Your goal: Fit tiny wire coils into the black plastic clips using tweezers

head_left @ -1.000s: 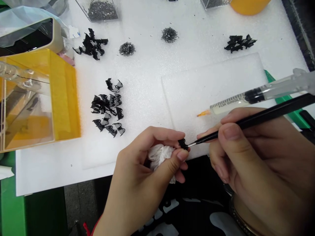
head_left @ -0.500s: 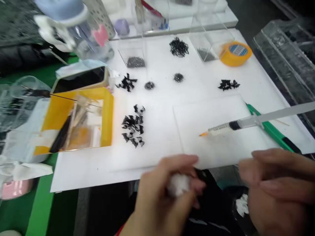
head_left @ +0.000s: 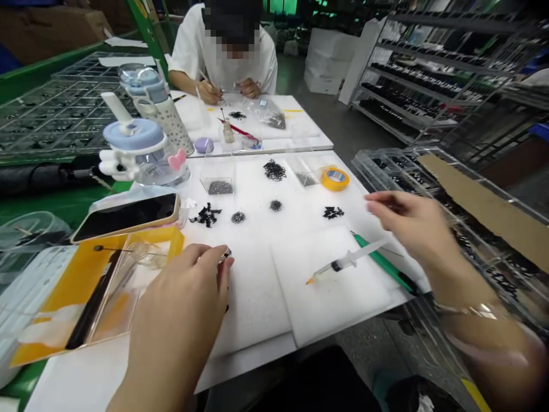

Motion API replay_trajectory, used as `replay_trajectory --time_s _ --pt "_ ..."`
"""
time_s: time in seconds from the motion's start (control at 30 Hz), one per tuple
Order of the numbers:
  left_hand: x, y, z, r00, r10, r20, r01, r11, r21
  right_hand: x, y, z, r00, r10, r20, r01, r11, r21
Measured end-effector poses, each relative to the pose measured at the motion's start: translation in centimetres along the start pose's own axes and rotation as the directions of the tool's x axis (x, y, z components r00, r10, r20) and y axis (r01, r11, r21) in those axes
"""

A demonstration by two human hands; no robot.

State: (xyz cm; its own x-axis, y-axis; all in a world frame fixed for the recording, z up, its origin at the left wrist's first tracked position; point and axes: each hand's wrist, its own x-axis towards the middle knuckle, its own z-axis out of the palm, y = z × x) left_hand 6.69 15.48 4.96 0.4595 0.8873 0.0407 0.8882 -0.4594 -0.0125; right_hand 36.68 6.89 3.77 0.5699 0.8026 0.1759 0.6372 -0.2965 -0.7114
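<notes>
My left hand (head_left: 184, 303) is over the left part of the white foam sheet (head_left: 257, 303). Its thumb and forefinger pinch a small black part (head_left: 226, 253) with a shiny face. Behind this hand the pile of similar black parts is mostly hidden. Out to the right, my right hand (head_left: 407, 220) hovers above the sheet's right edge with fingertips brought together; whether anything is between them cannot be seen. A syringe (head_left: 337, 265) with an orange tip lies on a foam pad (head_left: 317, 315). Against it rests a green craft knife (head_left: 386, 264).
Small heaps of black parts (head_left: 206, 214) and metal bits (head_left: 276, 205) dot the sheet. Yellow tape (head_left: 335, 178) and clear boxes stand behind. A yellow tray (head_left: 175, 240), phone (head_left: 128, 217) and cup (head_left: 137, 149) line the left. Across the table sits a co-worker (head_left: 223, 51).
My view has tilted up. The white wad is gone from my left hand, which has moved left to the black parts and pinches one. My right hand has moved outward to the right.
</notes>
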Motion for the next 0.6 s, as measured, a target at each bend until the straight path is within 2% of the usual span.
replay_trajectory --time_s 0.1,0.17,0.23,0.33,0.43,0.5,0.6 --pt "1.6 0.3 0.2 0.996 0.061 0.065 -0.063 0.998 0.015 3.6 -0.1 2.5 0.988 -0.030 0.154 0.043 0.996 -0.083" --pt "2.2 0.4 0.4 0.995 0.065 0.078 -0.067 0.997 0.026 4.5 -0.2 3.7 0.974 -0.058 0.219 0.078 0.994 -0.082" --pt "2.5 0.5 0.5 0.997 0.055 0.062 -0.057 0.998 0.022 4.5 -0.4 3.8 0.971 -0.082 0.222 0.093 0.995 -0.038" --pt "2.4 0.7 0.6 0.999 0.050 0.013 -0.049 0.998 -0.039 2.6 -1.1 2.1 0.993 -0.067 0.098 0.058 0.993 0.099" --pt "1.8 1.3 0.5 0.993 0.088 -0.072 -0.101 0.975 -0.199 -0.8 -1.9 -0.7 0.996 0.031 -0.084 -0.002 0.945 0.328" --pt "0.9 2.2 0.7 0.971 0.182 -0.153 -0.225 0.911 -0.346 -3.5 -2.0 -2.0 0.983 0.095 -0.159 -0.007 0.879 0.477" --pt "-1.0 3.8 1.6 0.882 0.368 -0.293 -0.470 0.732 -0.493 -6.7 -1.5 -2.4 0.976 0.171 -0.132 -0.073 0.837 0.541"
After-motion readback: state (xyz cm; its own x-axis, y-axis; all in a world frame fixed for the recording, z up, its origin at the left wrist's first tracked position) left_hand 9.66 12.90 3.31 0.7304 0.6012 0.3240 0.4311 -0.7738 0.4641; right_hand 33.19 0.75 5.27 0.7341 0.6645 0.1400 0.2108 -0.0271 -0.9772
